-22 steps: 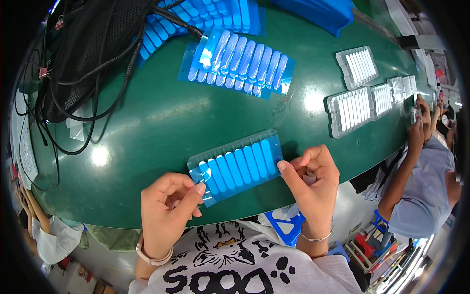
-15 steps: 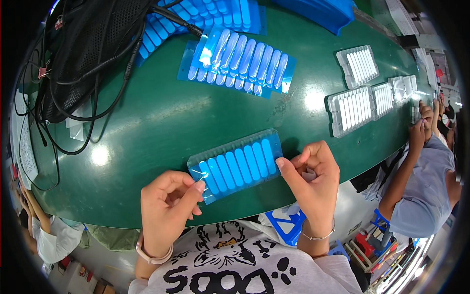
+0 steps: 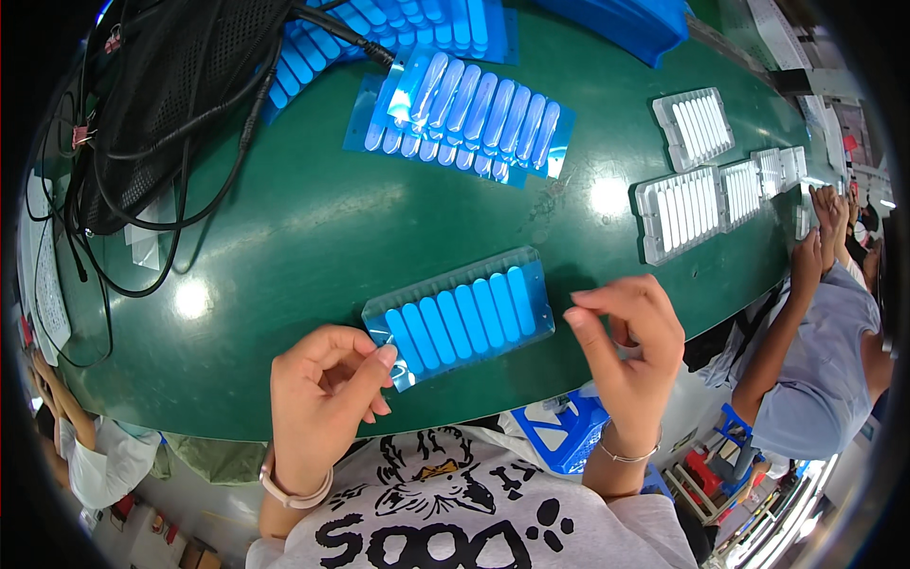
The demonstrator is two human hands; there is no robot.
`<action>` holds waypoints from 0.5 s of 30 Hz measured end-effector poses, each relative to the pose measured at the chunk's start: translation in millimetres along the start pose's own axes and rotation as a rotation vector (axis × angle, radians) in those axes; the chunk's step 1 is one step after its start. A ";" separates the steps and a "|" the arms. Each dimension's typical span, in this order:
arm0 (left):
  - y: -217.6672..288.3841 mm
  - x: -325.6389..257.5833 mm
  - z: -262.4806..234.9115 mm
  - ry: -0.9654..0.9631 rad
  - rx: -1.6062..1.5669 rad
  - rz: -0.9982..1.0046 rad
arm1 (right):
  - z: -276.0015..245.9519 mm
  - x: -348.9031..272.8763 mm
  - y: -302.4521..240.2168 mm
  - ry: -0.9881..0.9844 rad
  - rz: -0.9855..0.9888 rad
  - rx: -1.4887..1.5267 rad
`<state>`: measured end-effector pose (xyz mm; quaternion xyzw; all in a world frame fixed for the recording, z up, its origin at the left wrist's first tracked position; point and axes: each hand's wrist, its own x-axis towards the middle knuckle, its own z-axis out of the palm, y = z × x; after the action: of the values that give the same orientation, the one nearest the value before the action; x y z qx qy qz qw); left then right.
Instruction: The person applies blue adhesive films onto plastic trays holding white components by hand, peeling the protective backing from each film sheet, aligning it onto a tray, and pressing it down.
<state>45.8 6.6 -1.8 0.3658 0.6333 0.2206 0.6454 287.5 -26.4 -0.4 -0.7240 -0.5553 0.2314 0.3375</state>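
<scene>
In front of me on the green table lies a clear plastic tray (image 3: 445, 281). On top of it rests a blue film sheet (image 3: 466, 322) with a row of bright blue rounded strips. My left hand (image 3: 327, 384) pinches the sheet's left corner between thumb and fingers. Just off the right end of the sheet, my right hand (image 3: 633, 337) is raised and touches nothing. A small gap shows between its thumb and index finger, and the other fingers are curled.
Beyond the tray lie stacked blue strip sheets (image 3: 464, 114). A black mesh bag (image 3: 180, 104) with cables (image 3: 175, 229) occupies the left. Several clear trays with white strips (image 3: 687, 211) stand at the right, near another person's hands (image 3: 823, 228). A blue bin (image 3: 626, 24) is at the back.
My right hand has let go of the sheet's right edge and moved right. A small pale piece seen near its fingers before no longer shows. My left hand stays at the left corner.
</scene>
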 end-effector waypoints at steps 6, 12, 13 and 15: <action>0.3 -0.1 2.2 0.027 0.008 0.027 | 7.3 8.1 -0.9 -0.152 -0.225 -0.149; 0.2 -0.6 -2.0 0.000 -0.017 -0.027 | 7.5 9.6 2.5 -0.204 -0.210 -0.208; 0.4 -0.5 -2.2 0.004 -0.019 -0.030 | 7.3 9.7 3.6 -0.221 -0.173 -0.205; 1.3 -0.3 -3.7 0.004 0.021 -0.024 | 7.9 11.1 3.7 -0.219 -0.188 -0.210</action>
<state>42.4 7.9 -0.3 0.3645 0.6411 0.2069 0.6429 287.4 -14.5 -8.0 -0.6706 -0.6751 0.2169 0.2178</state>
